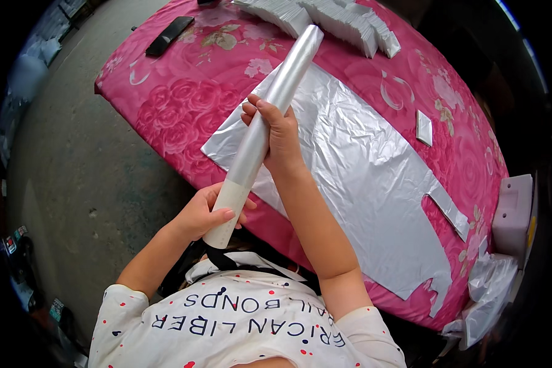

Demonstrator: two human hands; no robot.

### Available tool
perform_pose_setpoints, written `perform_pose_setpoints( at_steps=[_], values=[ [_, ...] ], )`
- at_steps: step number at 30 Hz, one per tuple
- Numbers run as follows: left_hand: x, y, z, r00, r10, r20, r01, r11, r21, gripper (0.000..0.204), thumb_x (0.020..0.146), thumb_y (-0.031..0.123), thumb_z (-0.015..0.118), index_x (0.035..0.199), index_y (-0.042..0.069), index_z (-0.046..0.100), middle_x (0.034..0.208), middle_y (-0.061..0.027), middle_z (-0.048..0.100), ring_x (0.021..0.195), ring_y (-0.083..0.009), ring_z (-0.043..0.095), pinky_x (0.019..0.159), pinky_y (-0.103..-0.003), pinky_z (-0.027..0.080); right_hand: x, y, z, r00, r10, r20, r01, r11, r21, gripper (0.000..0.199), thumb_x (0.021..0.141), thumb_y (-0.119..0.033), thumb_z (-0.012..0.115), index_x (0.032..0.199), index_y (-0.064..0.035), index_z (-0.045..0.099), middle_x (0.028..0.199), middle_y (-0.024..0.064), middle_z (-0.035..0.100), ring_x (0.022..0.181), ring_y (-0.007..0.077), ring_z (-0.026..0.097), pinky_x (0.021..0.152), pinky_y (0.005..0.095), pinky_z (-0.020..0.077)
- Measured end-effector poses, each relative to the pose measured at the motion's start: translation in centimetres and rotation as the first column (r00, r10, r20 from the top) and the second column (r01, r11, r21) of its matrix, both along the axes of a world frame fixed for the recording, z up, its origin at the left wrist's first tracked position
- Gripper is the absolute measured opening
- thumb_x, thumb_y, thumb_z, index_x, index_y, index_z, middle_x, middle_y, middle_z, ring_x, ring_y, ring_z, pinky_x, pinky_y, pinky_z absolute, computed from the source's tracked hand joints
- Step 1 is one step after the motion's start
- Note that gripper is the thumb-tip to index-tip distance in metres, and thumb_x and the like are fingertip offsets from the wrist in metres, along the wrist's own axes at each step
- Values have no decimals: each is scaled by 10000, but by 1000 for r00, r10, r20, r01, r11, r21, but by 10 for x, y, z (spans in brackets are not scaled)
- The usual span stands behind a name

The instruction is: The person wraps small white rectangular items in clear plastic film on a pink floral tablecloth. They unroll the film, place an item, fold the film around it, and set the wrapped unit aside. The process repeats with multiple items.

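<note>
Nearest the lens, at the lower centre of the head view, the left hand (pixel 210 213) is wrapped around the bare cardboard end of a long roll of clear plastic film (pixel 268 116). Higher up, at mid-frame, the roll is clamped by the right hand (pixel 276 132). Its far tip is raised over a row of stacked white packets (pixel 343 21) at the top. The roll could be judged likely to slip, the film being slick. Below it a flat silver plastic sheet (pixel 356 178) is spread on the pink rose-patterned tablecloth (pixel 178 116), its lower corner overhanging the near edge. Open grey floor (pixel 73 153) is left at the left.
</note>
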State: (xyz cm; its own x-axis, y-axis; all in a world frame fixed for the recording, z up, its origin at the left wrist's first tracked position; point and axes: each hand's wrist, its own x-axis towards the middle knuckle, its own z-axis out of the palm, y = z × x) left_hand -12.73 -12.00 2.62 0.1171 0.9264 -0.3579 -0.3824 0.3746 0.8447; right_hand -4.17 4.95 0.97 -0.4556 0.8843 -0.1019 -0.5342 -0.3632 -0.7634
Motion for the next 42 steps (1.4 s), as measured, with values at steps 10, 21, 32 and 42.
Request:
perform_pose_setpoints(
  at_steps=[10, 21, 32, 42],
  values=[
    [58, 29, 12, 961, -235, -143, 235, 972, -20, 564, 742, 333, 729, 1150, 15, 506, 846, -49, 589, 716, -124, 575, 657, -277, 487, 99, -3, 62, 997, -32, -77, 38, 996, 78, 636, 744, -198, 680, 1216, 31, 322, 844, 77, 543, 758, 147, 571, 699, 298, 505],
    [97, 44, -11, 833, 33, -553, 140, 953, 268, 435, 917, 367, 493, 1186, 26, 467, 895, -74, 561, 726, -121, 562, 650, -268, 481, 123, -41, 26, 988, -137, 69, 138, 990, -17, 602, 770, -142, 687, 1212, 47, 324, 863, 90, 550, 742, 170, 585, 691, 305, 507],
    [31, -22, -31, 871, -492, -1, 453, 802, -388, 371, 881, 291, 539, 1123, 13, 498, 818, -65, 562, 651, -115, 565, 598, -275, 504, 234, 57, -8, 905, -293, 310, 321, 946, -42, 420, 802, -168, 654, 1137, 5, 470, 944, 82, 584, 816, 134, 572, 744, 254, 475],
    [22, -33, -29, 829, -545, -122, 484, 810, -330, 480, 805, 293, 632, 1170, 18, 484, 842, -62, 567, 659, -117, 563, 607, -274, 502, 243, 49, 14, 633, 179, 753, -276, 961, 4, 287, 841, -302, 621, 936, -31, 630, 750, -28, 571, 611, 32, 479, 559, 169, 378]
  ],
)
